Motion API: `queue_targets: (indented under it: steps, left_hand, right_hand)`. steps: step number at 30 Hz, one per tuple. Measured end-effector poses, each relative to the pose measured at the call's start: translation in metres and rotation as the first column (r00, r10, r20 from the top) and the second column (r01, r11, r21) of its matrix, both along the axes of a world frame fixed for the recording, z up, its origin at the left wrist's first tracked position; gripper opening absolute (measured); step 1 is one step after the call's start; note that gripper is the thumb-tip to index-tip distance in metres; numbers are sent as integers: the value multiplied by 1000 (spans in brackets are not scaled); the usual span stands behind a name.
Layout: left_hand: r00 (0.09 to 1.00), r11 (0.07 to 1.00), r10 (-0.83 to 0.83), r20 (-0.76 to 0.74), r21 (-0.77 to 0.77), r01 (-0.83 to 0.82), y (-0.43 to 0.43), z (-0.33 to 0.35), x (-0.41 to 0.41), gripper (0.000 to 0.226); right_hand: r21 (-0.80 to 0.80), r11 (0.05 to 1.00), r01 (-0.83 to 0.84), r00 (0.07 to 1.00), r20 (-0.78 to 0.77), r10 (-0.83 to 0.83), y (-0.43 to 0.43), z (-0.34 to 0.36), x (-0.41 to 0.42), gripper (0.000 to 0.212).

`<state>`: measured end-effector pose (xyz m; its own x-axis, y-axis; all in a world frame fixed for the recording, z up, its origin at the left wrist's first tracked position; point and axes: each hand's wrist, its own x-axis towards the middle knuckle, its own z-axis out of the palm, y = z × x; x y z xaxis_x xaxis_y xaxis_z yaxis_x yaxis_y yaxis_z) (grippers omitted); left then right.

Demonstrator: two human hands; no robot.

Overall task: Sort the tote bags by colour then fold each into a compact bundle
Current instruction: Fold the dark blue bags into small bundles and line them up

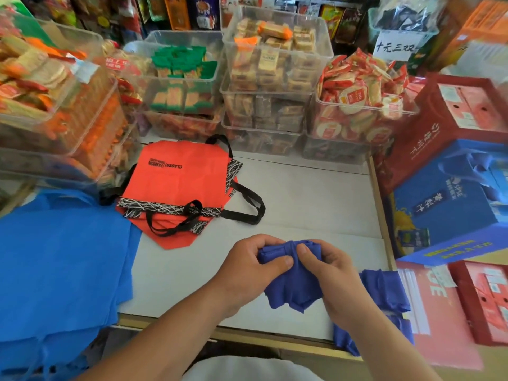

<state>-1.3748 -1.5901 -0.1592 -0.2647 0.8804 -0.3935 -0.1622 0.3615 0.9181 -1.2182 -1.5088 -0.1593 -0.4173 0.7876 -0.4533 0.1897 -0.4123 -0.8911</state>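
A white counter [302,193] in a crowded snack shop carries the work, hemmed in by stock on three sides; near its front edge the left hand [247,259] and the right hand [332,273] meet on a dark blue tote bag [291,290], gathered into a small, thick wad; both thumbs press side by side on its top fold and the fingers of each hand curl round the far edge, so the cloth is pinched between thumb and fingers on both sides; the bag's lower layers spread out below the thumbs, and whether they touch the counter cannot be told.

Just right of the grip, partly behind the right forearm, lie folded dark blue bundles [384,290], some of them at the counter's front edge; beyond the grip and to its left, apart from it, sits a flat stack of red tote bags [178,182] with black handles and black-and-white trim, the top one printed in black letters; further left a heap of light blue tote bags [60,257] covers the counter's corner and hangs off its front.

Behind these stand clear bins [275,78], stacked and filled with wrapped biscuits and crackers; a handwritten sign [395,46] hangs at the back right; right of the grip, past the counter's wooden rim, are red and blue gift cartons [450,193].
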Motion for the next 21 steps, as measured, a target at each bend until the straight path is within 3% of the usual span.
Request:
queue_targets:
  steps: [3,8,11,14,21]
  left_hand:
    - [997,999,-28,-69,-39,26,3,-10,5,18]
    - [998,995,-55,-42,-82,51,19,-23,45,18]
    - [993,984,-87,79,-151,98,40,-33,79,18]
    - [972,967,-130,195,-193,168,65,-47,107,15]
    - [996,951,31,-83,-304,-55,152,-117,166,3]
  right_hand:
    - [5,1000,-2,999,38,2,-7,-9,15,35]
    - [101,995,12,980,195,-32,-3,-30,62,16]
    - [181,975,131,938,297,-181,20,-42,87,19]
    - [141,970,198,922,309,-234,46,-63,119,27]
    - [116,965,236,898,353,-262,103,-107,193,22]
